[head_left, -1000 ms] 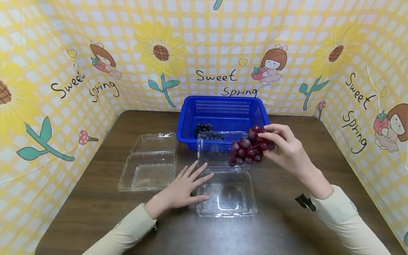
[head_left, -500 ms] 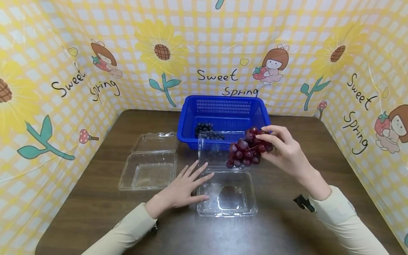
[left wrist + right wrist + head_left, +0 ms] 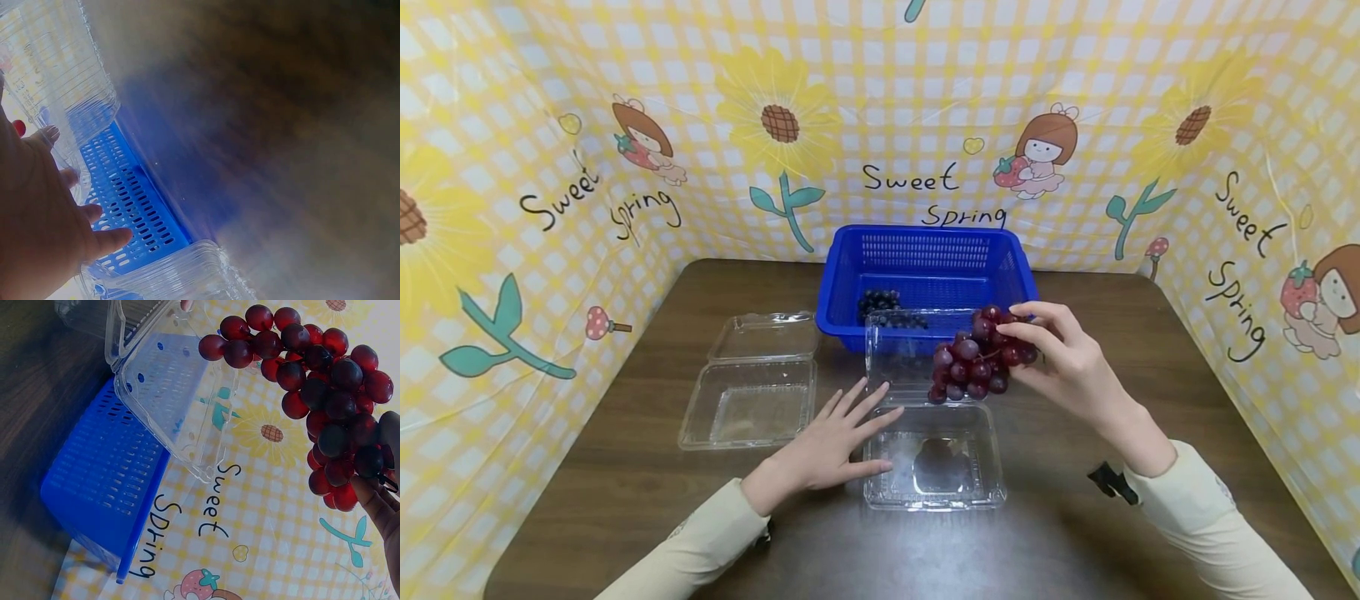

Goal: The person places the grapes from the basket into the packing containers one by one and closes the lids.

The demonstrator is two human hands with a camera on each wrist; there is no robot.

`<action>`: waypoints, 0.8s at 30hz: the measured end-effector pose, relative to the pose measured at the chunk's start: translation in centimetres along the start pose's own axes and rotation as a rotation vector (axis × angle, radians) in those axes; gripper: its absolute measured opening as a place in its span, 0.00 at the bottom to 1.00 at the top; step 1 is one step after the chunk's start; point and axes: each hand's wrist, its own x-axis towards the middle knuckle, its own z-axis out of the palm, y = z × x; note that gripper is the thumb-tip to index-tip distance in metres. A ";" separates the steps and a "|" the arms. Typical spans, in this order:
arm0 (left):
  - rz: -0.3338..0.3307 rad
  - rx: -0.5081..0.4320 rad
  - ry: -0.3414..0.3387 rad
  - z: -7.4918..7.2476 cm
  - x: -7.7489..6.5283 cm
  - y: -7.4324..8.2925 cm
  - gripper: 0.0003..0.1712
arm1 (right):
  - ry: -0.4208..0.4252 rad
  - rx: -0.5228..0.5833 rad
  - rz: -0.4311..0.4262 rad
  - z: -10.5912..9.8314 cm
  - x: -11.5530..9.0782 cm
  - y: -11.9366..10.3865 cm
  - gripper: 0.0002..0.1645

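One grape bunch (image 3: 970, 351), aslant, tip leftward

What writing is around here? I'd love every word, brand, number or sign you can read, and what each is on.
"Sweet Spring": back face of the patterned cloth.
"Sweet Spring": the cloth's left side.
"Sweet Spring": the cloth's right side.
Small marks in the base of the right-hand clear box: too small to read.
Blue basket: no writing visible.
No brand or number is legible anywhere.
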 end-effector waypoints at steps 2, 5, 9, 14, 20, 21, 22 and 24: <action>-0.002 0.004 -0.002 -0.1 0.0 0.0 0.41 | -0.003 0.004 0.002 0.0 0.0 0.0 0.18; -0.007 0.003 -0.007 -0.1 0.0 0.0 0.41 | -0.006 0.011 0.004 0.0 -0.1 -0.1 0.18; -0.004 -0.006 -0.004 0.0 0.0 0.0 0.42 | -0.006 0.012 0.000 0.1 -0.2 -0.2 0.18; -0.007 -0.012 -0.005 0.0 0.0 0.1 0.42 | -0.009 0.011 -0.006 0.1 -0.3 -0.2 0.18; -0.015 -0.022 -0.016 -0.1 -0.1 0.2 0.41 | -0.003 0.019 -0.015 0.3 -0.5 -0.3 0.18; -0.017 -0.023 -0.019 -0.1 -0.1 0.2 0.41 | -0.002 0.017 -0.015 0.3 -0.5 -0.3 0.18; -0.018 -0.020 -0.022 -0.1 -0.1 0.2 0.41 | 0.000 0.016 -0.015 0.3 -0.6 -0.3 0.18; -0.019 -0.013 -0.027 -0.1 0.0 0.2 0.41 | 0.002 0.015 -0.016 0.3 -0.7 -0.4 0.18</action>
